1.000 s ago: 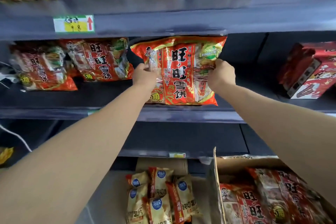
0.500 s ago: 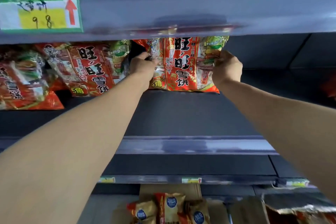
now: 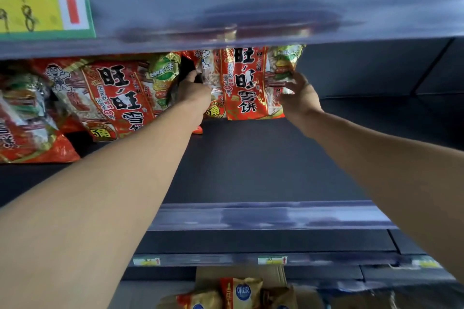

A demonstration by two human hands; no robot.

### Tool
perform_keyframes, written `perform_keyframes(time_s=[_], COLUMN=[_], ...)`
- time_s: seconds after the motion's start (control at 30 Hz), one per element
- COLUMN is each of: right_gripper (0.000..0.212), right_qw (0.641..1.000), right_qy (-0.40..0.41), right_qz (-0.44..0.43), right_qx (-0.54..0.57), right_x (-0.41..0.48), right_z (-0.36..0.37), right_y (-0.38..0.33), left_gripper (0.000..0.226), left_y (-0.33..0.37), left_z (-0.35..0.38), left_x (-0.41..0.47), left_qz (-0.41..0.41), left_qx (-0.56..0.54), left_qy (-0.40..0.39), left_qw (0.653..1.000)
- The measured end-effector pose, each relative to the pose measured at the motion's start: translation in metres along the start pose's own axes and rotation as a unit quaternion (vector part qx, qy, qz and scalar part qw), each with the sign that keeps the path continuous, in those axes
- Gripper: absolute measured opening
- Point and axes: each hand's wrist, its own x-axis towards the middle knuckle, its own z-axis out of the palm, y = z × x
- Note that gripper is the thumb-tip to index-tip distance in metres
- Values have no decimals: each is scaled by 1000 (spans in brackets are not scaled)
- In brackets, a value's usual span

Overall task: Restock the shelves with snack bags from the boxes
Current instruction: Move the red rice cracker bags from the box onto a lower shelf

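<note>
Dark shelf [image 3: 251, 158] carries the bag [image 3: 243, 83] upright at its back, left hand [image 3: 194, 94] gripping its left edge, right hand [image 3: 302, 100] at its right edge — hold blurred, cannot tell — so uneven release may topple it forward.

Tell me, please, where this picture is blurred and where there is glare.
Head view: the right hand shows motion-smeared fingers against the snack bag; the price tag at top left is soft; the upper shelf edge carries a reddish reflection of the bag; shelf lines bow from the wide lens.
</note>
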Motion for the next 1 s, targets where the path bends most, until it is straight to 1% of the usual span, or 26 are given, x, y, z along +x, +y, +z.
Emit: perform_keyframes(time_s=[0.03,0.13,0.2,0.27,0.4,0.47,0.53,0.6,0.7,0.8,0.9,1.0], right_gripper=[55,50,50,48,37,34,36,35,25,26,25,23], right_qw=[1000,1000,999,996,983,976,972,973,974,971,964,944], right_qy=[-7,-19,-26,-32,-55,-58,-56,-48,-25,-17,-44,-98], right_qz=[-2,-8,0,-11,-84,-100,-101,-90,-69,-34,14,81], right_qx=[6,-12,-39,-85,-155,-185,-204,-206,-212,-238,-263,-305], right_x=[-2,-9,-15,-26,-64,-87,-107,-126,-152,-181,-213,-237], right_z=[-1,-7,-12,-20,-49,-71,-97,-127,-177,-226,-269,-300], right_y=[-1,0,5,11,21,29,41,56,80,112,153,206], left_gripper=[56,60,55,47,32,27,24,23,22,22,21,19], left_y=[0,1,-1,-2,-7,-8,-6,-4,-2,-6,-23,-55], left_z=[0,-1,-1,1,13,22,35,52,85,122,156,190], left_x=[-2,-11,-23,-40,-95,-132,-171,-212,-271,-327,-380,-423], left_qz=[-1,0,12,32,91,111,124,131,141,138,112,71], left_qx=[4,19,51,67,100,108,107,110,116,121,124,163], left_qy=[-4,-8,-13,-23,-87,-127,-174,-218,-275,-325,-383,-438], left_qw=[1000,1000,999,997,987,980,971,961,944,927,908,881])
